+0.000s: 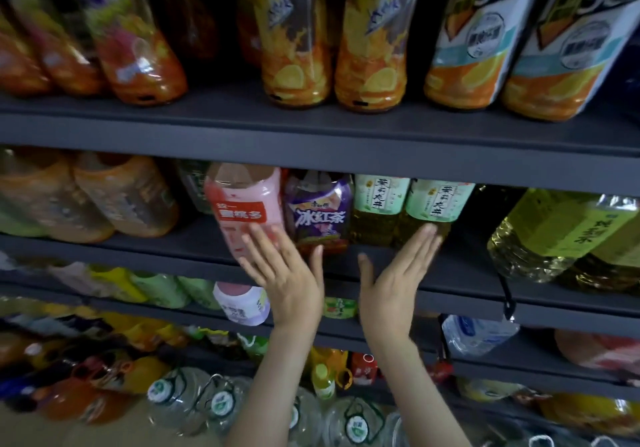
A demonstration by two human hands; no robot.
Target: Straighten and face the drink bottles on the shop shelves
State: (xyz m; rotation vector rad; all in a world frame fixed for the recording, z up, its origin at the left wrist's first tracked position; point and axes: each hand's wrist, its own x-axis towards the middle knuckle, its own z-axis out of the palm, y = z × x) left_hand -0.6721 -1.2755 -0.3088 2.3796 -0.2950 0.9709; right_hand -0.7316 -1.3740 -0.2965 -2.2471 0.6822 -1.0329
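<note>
Pink-label bottle (242, 200) tilted at shelf (156, 251) front edge, next to purple iced-tea bottle (318, 216). Left grip (284, 273) wide, straight fingers on pink bottle. Right grip (398, 273) wide, fingertips against green-label tea bottle (438, 200) further rt.

The dark grey upper shelf (311, 135) carries orange juice bottles (294, 76) and, to the right, white-labelled bottles (464, 65); on the middle shelf (166, 249) stand side by side a pink bottle (242, 200), a purple-labelled bottle (318, 214) and two green-labelled tea bottles (377, 200); large yellow-green bottles (554, 232) stand further right; orange bottles (121, 197) stand at the left.
</note>
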